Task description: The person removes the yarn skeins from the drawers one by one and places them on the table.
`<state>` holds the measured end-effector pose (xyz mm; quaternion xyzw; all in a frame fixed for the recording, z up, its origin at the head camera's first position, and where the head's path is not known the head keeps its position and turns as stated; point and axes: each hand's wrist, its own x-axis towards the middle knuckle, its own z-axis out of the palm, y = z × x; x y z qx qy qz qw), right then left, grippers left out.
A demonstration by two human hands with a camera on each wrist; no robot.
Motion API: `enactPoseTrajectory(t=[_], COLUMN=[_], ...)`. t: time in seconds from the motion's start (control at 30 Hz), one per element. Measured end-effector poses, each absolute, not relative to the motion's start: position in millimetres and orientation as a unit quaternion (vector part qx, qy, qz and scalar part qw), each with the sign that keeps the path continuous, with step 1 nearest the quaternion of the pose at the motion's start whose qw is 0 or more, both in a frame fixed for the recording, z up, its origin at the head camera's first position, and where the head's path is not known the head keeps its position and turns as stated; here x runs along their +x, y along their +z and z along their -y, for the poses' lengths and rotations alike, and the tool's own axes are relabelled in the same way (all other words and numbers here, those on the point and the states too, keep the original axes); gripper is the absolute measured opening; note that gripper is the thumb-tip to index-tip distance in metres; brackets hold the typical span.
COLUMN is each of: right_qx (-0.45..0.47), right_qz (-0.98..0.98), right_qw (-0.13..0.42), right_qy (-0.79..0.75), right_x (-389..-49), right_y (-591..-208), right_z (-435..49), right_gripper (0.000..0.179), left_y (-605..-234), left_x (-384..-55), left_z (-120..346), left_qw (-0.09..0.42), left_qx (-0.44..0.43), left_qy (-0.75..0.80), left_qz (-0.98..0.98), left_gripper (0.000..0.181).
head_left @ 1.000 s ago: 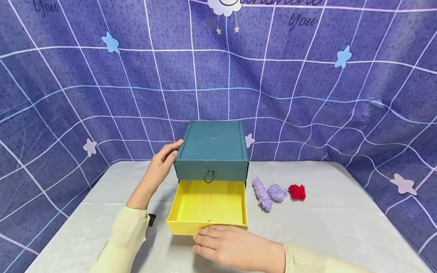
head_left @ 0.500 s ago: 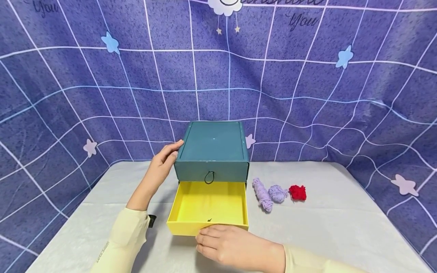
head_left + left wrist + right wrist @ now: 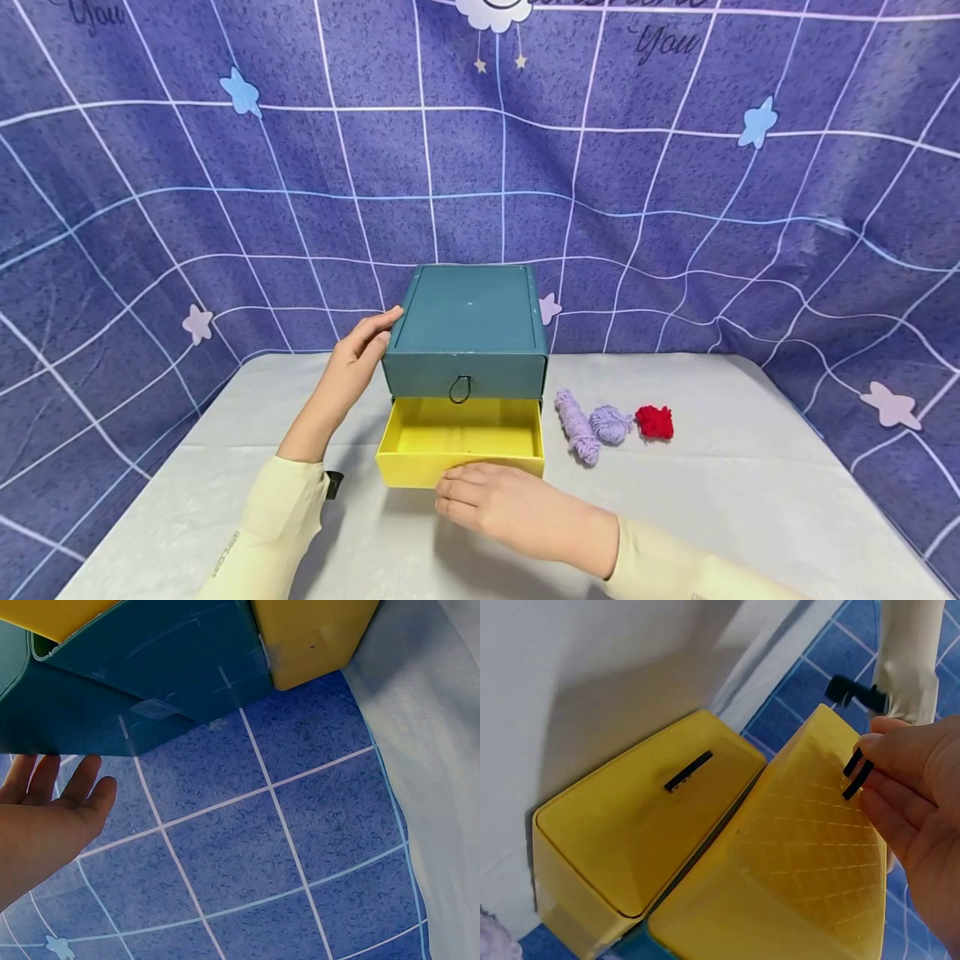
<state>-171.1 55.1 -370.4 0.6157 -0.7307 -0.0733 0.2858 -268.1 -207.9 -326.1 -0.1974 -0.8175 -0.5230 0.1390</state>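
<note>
Left to right across the bench (image 3: 735,500).

Left hand (image 3: 348,367): fingers extended, loosely spread, fingertips against the left side of the teal cabinet (image 3: 468,308). Nothing gripped; looks like a steadying touch. Cabinet is a stack near the middle of the bench's back edge: teal top drawer (image 3: 420,377) closed, yellow drawer (image 3: 409,470) under it partly out toward the front edge, bottom drawer (image 3: 645,832) closed, its front visible from the right wrist. No contents in the part of the yellow drawer I can see.

Right hand (image 3: 517,512): at the right half of the yellow drawer's front, back of hand up. From the right wrist, thumb and fingers close together on the black loop (image 3: 861,778); looks like a pinch, but the angle is poor, so can't say how firm.

Right of the cabinet, in from the back edge: purple skein (image 3: 577,427) just beside the drawer, purple ball (image 3: 611,425) next to it, red yarn (image 3: 655,422) outermost. Neither hand is on any of the yarn.

Step in hand, my read: working the yellow drawer by its loop with the cabinet braced. Travel direction can't be told from this pose. Next move calls for a straight, level stroke along the runners, left hand braced so the stack doesn't skew, right fingertips kept out of the gap under the teal front.
</note>
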Motion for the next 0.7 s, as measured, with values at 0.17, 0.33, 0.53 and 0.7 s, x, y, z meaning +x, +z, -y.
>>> enactPoseTrajectory(t=[0.17,0.33,0.53,0.7], right_qx=[0.598,0.580,0.573,0.563], right_qz=[0.754,0.774,0.786,0.797], right_qw=[0.266,0.244,0.227,0.215], right_qy=[-0.065,-0.069,-0.051,-0.048], right_x=[-181.9,-190.9,-201.9,-211.9], right_y=[-368.3,-367.1,-366.5,-365.0], right_z=[-54.5,-54.0,-52.8,-51.7], right_gripper=[0.032,0.033,0.041,0.043], left_y=[-325.0,-324.2,-323.9,-323.7], left_x=[-266.7,-266.4,-265.6,-266.6], left_z=[207.7,206.5,207.2,208.4], left_qw=[0.142,0.134,0.123,0.121], left_qx=[-0.198,-0.198,-0.198,-0.196], left_qy=[-0.519,-0.528,-0.535,-0.535], left_qz=[0.819,0.815,0.812,0.813], left_gripper=[0.042,0.044,0.046,0.046])
